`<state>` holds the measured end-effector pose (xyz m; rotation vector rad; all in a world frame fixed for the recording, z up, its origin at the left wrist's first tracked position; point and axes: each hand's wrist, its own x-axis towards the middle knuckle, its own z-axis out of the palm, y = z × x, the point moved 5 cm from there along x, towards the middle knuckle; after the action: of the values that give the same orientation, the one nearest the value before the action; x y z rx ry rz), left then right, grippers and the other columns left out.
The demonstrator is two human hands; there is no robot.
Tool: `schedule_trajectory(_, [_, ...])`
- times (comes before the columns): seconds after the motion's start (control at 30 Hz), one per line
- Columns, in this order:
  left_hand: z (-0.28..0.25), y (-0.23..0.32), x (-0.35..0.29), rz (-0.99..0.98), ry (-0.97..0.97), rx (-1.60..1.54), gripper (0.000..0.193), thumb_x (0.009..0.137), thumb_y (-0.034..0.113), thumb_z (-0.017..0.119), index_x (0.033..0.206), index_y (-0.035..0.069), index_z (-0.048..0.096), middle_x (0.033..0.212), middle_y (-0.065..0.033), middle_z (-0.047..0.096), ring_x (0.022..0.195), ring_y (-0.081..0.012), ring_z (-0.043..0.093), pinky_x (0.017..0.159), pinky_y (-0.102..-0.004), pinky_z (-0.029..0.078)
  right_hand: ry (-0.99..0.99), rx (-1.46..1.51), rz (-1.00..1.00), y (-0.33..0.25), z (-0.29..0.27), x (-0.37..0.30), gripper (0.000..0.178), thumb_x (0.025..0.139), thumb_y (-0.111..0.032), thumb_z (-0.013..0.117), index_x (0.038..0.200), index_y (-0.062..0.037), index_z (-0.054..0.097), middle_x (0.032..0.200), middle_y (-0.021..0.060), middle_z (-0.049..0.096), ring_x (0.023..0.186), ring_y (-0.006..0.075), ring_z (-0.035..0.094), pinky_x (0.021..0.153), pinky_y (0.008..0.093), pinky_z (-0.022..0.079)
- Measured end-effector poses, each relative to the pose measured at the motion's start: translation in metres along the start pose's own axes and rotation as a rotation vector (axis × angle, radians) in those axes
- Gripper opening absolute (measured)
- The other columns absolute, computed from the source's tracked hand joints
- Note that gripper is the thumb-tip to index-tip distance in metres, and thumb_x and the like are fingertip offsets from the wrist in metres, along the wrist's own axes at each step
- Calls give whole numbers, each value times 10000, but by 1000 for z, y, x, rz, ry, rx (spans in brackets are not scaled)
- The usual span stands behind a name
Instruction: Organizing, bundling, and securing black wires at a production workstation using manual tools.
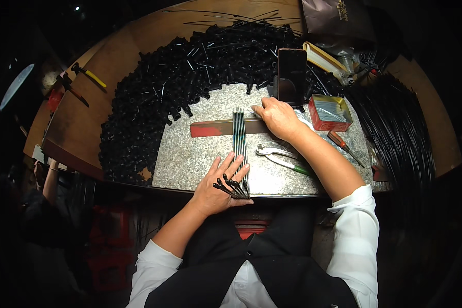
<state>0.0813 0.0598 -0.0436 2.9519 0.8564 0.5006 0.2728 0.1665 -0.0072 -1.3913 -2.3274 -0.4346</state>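
Note:
My left hand (213, 191) lies at the board's front edge, fingers spread flat across the lower part of a row of thin dark metal rods (239, 136). Several thin stems with black knobbed ends (228, 185) fan out over the back of that hand. The rods lie side by side, pointing away from me, across a flat reddish-brown bar (215, 127). Over the bar's right end is my right hand (280, 119), its fingers curled and closed; what they hold, if anything, is hidden. Green-handled pincers (282, 155) lie below my right forearm.
Behind the speckled board (190, 164) rises a large heap of black tubular pieces (190, 66). A phone (291, 77) stands upright there. To the right are a red tin of thin pins (329, 114), a screwdriver (344, 146) and long black rods (400, 133). A yellow-handled hammer (90, 76) lies left.

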Motion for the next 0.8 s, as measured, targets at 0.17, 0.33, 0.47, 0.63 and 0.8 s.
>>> schedule_trajectory(0.17, [-1,1,0,8,14,-11,892,649,630,693,1313,75,477,1394,-177,410,1328,-364,338,1064,-534,284,-2,-14,12,0,0,0,177,780,-94,529,901,-42,647,845,132,587,849,285,612,683,388,519])
schedule_trajectory(0.33, [0,0,1,-6,-9,-12,888,654,630,689,1313,75,477,1396,-181,408,1329,-364,336,1068,-533,279,-17,-1,15,0,3,2,160,783,-94,526,874,-41,645,849,136,591,852,287,614,698,387,519])
schedule_trajectory(0.47, [-1,1,1,0,2,-13,888,655,632,687,1313,73,477,1395,-182,408,1329,-362,337,1069,-532,278,1,-3,2,-2,4,4,152,784,-93,524,859,-39,645,843,137,588,855,289,614,707,388,517])
schedule_trajectory(0.63, [-1,0,1,-3,-7,-8,892,651,632,690,1315,76,474,1396,-179,408,1330,-360,338,1068,-530,279,-16,28,-2,-3,6,7,138,778,-85,528,833,-28,641,841,139,581,864,296,609,728,387,513])
schedule_trajectory(0.8, [0,0,0,-3,0,-14,892,650,626,695,1317,78,471,1396,-178,408,1331,-358,336,1069,-529,278,-84,17,19,-2,9,9,247,812,-81,507,1008,-59,656,861,124,556,897,282,584,759,379,491])
